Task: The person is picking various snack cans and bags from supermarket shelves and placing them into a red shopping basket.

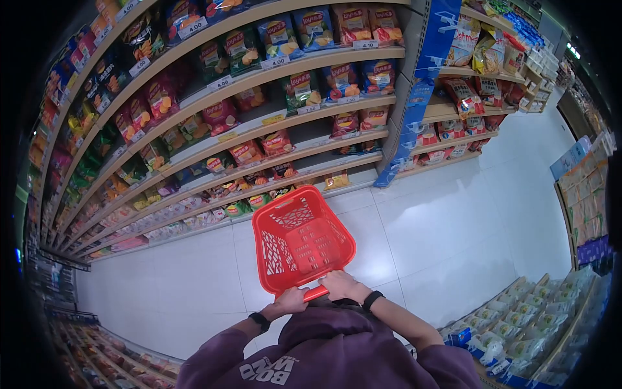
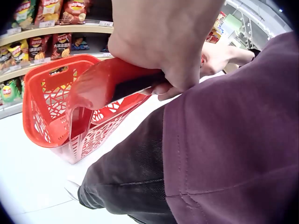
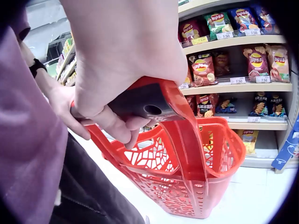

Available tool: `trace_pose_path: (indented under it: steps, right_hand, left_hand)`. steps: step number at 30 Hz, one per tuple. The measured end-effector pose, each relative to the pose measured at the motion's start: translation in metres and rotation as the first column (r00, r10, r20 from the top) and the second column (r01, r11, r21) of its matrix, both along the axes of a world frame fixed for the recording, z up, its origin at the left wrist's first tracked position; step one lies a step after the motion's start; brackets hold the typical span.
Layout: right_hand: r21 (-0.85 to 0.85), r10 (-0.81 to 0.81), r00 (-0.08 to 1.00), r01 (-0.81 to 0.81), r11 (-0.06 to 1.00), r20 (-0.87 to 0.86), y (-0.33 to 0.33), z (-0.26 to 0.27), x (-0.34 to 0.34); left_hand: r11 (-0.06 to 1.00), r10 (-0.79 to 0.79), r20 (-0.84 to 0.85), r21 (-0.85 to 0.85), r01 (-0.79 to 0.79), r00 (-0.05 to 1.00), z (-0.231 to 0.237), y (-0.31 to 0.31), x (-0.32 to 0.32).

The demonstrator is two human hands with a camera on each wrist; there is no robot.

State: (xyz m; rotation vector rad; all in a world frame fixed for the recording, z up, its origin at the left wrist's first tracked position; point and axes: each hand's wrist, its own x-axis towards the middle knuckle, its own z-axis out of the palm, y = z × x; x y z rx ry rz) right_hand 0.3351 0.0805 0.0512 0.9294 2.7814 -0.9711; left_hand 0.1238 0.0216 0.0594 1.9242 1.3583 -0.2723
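Note:
A red plastic basket point(image 1: 313, 245) with cut-out sides stands in front of the person, nothing visible inside it. The left hand point(image 1: 289, 301) grips the left part of its red handle point(image 1: 315, 293), and the right hand point(image 1: 341, 286) grips the right part. In the left wrist view, the left hand point(image 2: 156, 42) has its fingers curled round the handle's black underside above the basket point(image 2: 35, 79). The right hand point(image 3: 124, 60) curls round the handle in the right wrist view, with the basket point(image 3: 196, 196) below.
Shelves point(image 1: 259, 123) of chip bags run along the front and left. A blue post point(image 1: 414, 97) parts them from a further shelf of snack bags point(image 1: 463, 97). Pale floor tiles point(image 1: 447, 220) lie to the right, with a display of packaged goods point(image 1: 525, 311) at the lower right.

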Motion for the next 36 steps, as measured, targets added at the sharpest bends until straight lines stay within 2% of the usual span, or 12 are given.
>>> trace_pose_path:
  steps: [2, 7, 11, 16, 18, 22, 24, 28, 30, 31, 34, 36]
  right_hand:
    - [-0.027, 0.000, 1.000, 0.000, 1.000, 0.017, 0.002, 0.001, 0.002]
    - [-0.115, 0.087, 0.996, -0.084, 0.990, 0.022, -0.010, 0.001, 0.003]
    - [-0.229, 0.016, 0.996, -0.035, 0.973, -0.084, -0.027, -0.003, 0.015]
    - [-0.234, -0.034, 0.999, 0.027, 0.972, -0.024, -0.025, 0.018, 0.031]
    - [-0.217, -0.076, 0.997, 0.076, 0.973, 0.005, -0.028, 0.018, 0.031]
    - [-0.146, -0.182, 0.983, 0.179, 0.973, -0.009, -0.032, 0.008, 0.030]
    - [-0.222, -0.213, 0.977, 0.206, 0.953, -0.011, -0.026, 0.015, 0.035]
    - [-0.249, -0.140, 0.989, 0.150, 0.957, 0.057, -0.013, 0.012, 0.057]
    - [-0.266, -0.082, 0.995, 0.095, 0.959, 0.061, -0.010, 0.009, 0.077]
    - [-0.205, -0.055, 0.998, 0.061, 0.977, 0.035, -0.007, 0.009, 0.088]
    - [-0.050, 0.018, 0.991, -0.012, 0.999, 0.131, 0.009, -0.020, 0.105]
    - [0.041, 0.061, 0.990, -0.067, 0.997, 0.129, 0.016, -0.024, 0.115]
  left_hand:
    - [0.998, 0.061, -0.001, -0.001, -0.061, 0.998, 0.005, -0.002, 0.009]
    - [0.995, -0.090, -0.055, -0.042, 0.088, 0.994, 0.017, -0.002, 0.008]
    - [0.969, -0.246, -0.044, -0.014, 0.246, 0.968, 0.027, 0.003, 0.007]
    - [0.919, -0.391, -0.056, 0.026, 0.393, 0.919, -0.002, 0.018, 0.010]
    - [0.874, -0.481, -0.114, 0.019, 0.485, 0.870, 0.007, 0.033, 0.015]
    - [0.832, -0.542, -0.086, 0.088, 0.548, 0.836, 0.017, 0.052, 0.018]
    - [0.810, -0.563, -0.100, 0.131, 0.571, 0.821, 0.018, 0.059, 0.023]
    - [0.871, -0.479, 0.004, 0.130, 0.475, 0.878, -0.012, 0.055, 0.039]
    - [0.904, -0.419, 0.117, 0.149, 0.401, 0.901, 0.001, 0.055, 0.060]
    - [0.912, -0.405, 0.117, 0.123, 0.391, 0.907, -0.005, 0.058, 0.069]
    - [0.936, -0.350, 0.197, 0.107, 0.335, 0.916, -0.026, 0.057, 0.087]
    - [0.961, -0.275, 0.249, 0.054, 0.270, 0.929, -0.016, 0.060, 0.099]
